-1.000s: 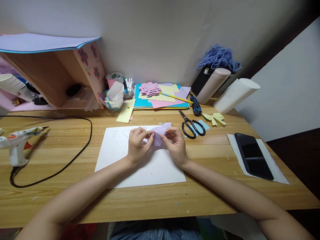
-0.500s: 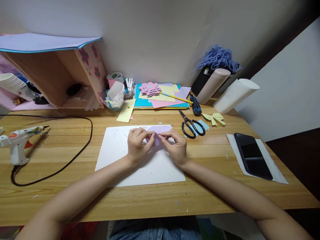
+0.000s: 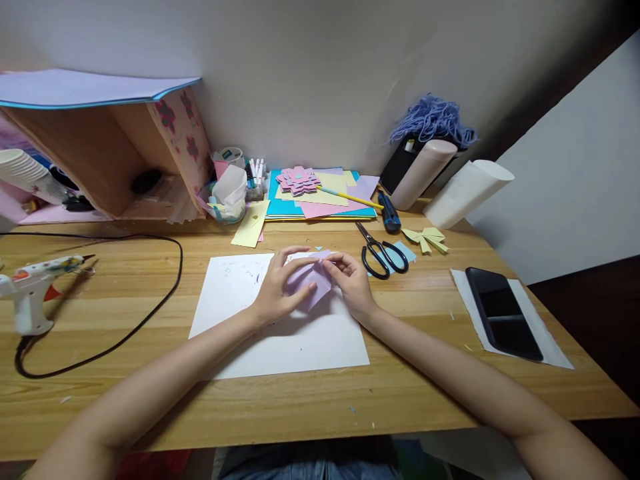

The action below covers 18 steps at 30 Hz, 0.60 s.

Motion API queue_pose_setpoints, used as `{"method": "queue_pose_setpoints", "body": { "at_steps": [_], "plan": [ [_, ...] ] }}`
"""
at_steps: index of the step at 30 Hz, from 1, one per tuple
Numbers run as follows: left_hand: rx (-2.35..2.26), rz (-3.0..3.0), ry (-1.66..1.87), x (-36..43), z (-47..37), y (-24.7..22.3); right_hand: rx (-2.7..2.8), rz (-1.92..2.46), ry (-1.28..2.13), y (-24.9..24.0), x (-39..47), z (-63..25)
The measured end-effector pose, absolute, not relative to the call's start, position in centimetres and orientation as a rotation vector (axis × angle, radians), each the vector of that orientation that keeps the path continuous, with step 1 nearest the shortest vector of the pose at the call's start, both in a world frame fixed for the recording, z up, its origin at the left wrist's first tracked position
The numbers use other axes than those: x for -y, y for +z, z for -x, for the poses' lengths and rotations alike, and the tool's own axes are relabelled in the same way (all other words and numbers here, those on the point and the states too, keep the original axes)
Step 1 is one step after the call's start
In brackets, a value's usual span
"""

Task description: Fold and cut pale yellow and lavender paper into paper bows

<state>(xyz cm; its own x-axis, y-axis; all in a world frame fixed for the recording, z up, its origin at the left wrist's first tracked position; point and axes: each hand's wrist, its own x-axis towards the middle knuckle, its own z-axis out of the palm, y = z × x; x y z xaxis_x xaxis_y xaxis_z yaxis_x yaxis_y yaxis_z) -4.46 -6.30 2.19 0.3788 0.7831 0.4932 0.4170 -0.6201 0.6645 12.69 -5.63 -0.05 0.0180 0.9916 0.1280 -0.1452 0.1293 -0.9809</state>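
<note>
One purple paper (image 3: pixel 321 288) held over white sheet (image 3: pixel 310 350), twelve-o'clock half. Right hand (image 3: pixel 354 285): fingers pinch paper's one-o'clock edge. Left hand (image 3: pixel 277 292): fingers spread at nine-o'clock side, grip unclear. Advisable: steady pinch, edges aligned, even pressure.

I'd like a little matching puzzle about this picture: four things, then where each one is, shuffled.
1. purple paper
2. scissors
3. phone
4. glue gun

A. partly over blue paper
B. at the left end of the desk
C. held by the right hand
D. lying on white paper, far right

Pairs: 1-C, 2-A, 3-D, 4-B
</note>
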Motion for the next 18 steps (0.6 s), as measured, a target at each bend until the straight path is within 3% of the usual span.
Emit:
{"method": "queue_pose_setpoints", "body": {
  "at_steps": [18],
  "plan": [
    [-0.982, -2.342, 1.332, 5.4, 5.1, 1.4, 1.327, 1.009, 1.125, 0.2, 6.2, -12.6]
  ]
}}
